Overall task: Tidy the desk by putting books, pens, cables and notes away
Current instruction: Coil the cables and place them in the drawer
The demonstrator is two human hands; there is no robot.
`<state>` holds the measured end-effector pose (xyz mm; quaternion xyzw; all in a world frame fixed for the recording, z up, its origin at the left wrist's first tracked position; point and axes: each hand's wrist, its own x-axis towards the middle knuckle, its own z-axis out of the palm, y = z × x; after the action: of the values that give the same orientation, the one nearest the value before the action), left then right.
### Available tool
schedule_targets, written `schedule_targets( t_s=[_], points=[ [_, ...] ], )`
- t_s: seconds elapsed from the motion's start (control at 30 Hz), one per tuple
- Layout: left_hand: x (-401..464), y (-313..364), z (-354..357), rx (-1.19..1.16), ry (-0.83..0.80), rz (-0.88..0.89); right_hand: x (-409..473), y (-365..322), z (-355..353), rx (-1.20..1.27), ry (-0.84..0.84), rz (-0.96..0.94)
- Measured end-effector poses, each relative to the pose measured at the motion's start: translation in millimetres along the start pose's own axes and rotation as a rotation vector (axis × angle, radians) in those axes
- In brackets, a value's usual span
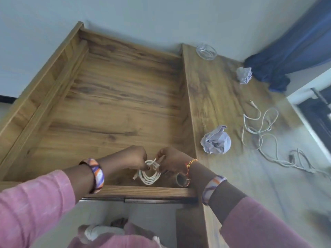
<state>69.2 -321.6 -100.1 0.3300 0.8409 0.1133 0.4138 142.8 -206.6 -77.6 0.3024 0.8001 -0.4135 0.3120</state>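
While both hands pinch the coiled white cable over the open drawer (fingers curled on its tie), the loose cable lies rightward on the bench, nearer the right hand than the left hand.

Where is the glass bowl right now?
In the head view, the glass bowl stands at the desk's far end by the wall, beyond the far paper ball.

Matt grained wood drawer, crumpled paper ball, clear glass bowl, smooth white cable.
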Motion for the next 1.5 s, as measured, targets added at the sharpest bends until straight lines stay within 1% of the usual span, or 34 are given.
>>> schedule_targets(
  t_s=[0.1, 0.13, 0.27, 0.37, 0.47, 0.53, 0.6, 0.67, 0.7, 0.77, 0.8, 0.83, 0.87, 0.9, 0.93, 0.97, 1.0, 1.03, 1.07, 1.1, 1.13, 1.2, 1.27, 1.33, 1.43, 1.5],
  points=[
    [9.5, 6.7, 17.9, 0.018, 0.034, 0.008, -1.9, 1.2, -1.1, -0.489, 0.036, -0.055],
    [11.7, 9.7, 22.7, 0.037, 0.053, 0.012, -2.0, 2.5, -1.8, -0.578, 0.042, -0.069],
    [15.3, 18.0, 25.2, 0.120, 0.083, 0.030, -4.4, 5.0, -3.2, -0.682, 0.064, -0.066],
    [7.8, 26.5, 7.1, 0.262, 0.072, 0.039, -13.0, 1.6, -9.1, -0.693, 0.137, -0.138],
    [-1.2, 48.0, -20.8, 0.387, 0.123, 0.111, -35.3, -5.3, -28.5, -0.524, 0.201, -0.273],
    [-9.9, 71.7, -41.0, 0.404, 0.188, 0.170, -54.7, -10.1, -47.7, -0.408, 0.259, -0.321],
    [-15.9, 104.3, -60.1, 0.416, 0.262, 0.255, -75.9, -6.2, -74.0, -0.265, 0.372, -0.353],
    [-16.5, 139.2, -77.1, 0.410, 0.330, 0.355, -101.1, 5.9, -103.1, -0.060, 0.459, -0.381],
    [-15.1, 153.9, -84.0, 0.380, 0.356, 0.403, -112.2, 13.1, -115.5, 0.085, 0.474, -0.398],
    [-7.2, 188.5, -94.1, 0.300, 0.380, 0.514, -133.1, 31.9, -140.0, 0.365, 0.501, -0.424],
    [-2.1, 205.2, -96.6, 0.269, 0.383, 0.558, -138.6, 44.3, -150.7, 0.446, 0.541, -0.422],
    [2.6, 220.7, -96.8, 0.258, 0.379, 0.592, -139.2, 58.4, -159.6, 0.476, 0.604, -0.397],
    [6.7, 232.8, -94.2, 0.265, 0.365, 0.612, -135.3, 73.1, -164.9, 0.410, 0.703, -0.332],
    [12.1, 245.4, -90.2, 0.277, 0.344, 0.634, -128.6, 91.0, -170.5, 0.239, 0.833, -0.237],
    [18.4, 255.5, -84.8, 0.290, 0.315, 0.650, -121.1, 107.5, -172.1, 0.012, 0.926, -0.135],
    [25.1, 263.4, -79.3, 0.309, 0.282, 0.657, -113.6, 120.8, -170.2, -0.134, 0.964, -0.073],
    [31.0, 268.9, -74.2, 0.336, 0.254, 0.654, -106.7, 131.0, -166.7, -0.132, 0.960, -0.065],
    [36.1, 271.2, -69.1, 0.358, 0.234, 0.642, -100.8, 137.7, -161.3, 0.014, 0.912, -0.106],
    [41.0, 273.5, -65.4, 0.376, 0.217, 0.626, -95.4, 141.6, -157.8, 0.221, 0.852, -0.167],
    [45.6, 274.6, -61.8, 0.384, 0.203, 0.609, -93.2, 141.3, -155.4, 0.402, 0.845, -0.215],
    [48.1, 275.6, -59.2, 0.388, 0.192, 0.593, -92.4, 140.5, -155.2, 0.545, 0.872, -0.235],
    [47.5, 278.2, -56.9, 0.391, 0.186, 0.582, -97.2, 137.0, -159.3, 0.716, 0.899, -0.262],
    [44.1, 282.7, -60.9, 0.383, 0.215, 0.605, -114.2, 124.9, -167.9, 0.817, 0.887, -0.334],
    [37.3, 289.1, -70.8, 0.326, 0.289, 0.672, -137.3, 111.6, -181.5, 0.858, 0.889, -0.403],
    [23.7, 301.3, -88.7, 0.139, 0.430, 0.807, -179.4, 92.6, -202.2, 0.890, 0.959, -0.539],
    [12.0, 310.2, -101.0, 0.022, 0.468, 0.911, -208.4, 81.5, -214.8, 0.938, 1.004, -0.639]
  ],
)
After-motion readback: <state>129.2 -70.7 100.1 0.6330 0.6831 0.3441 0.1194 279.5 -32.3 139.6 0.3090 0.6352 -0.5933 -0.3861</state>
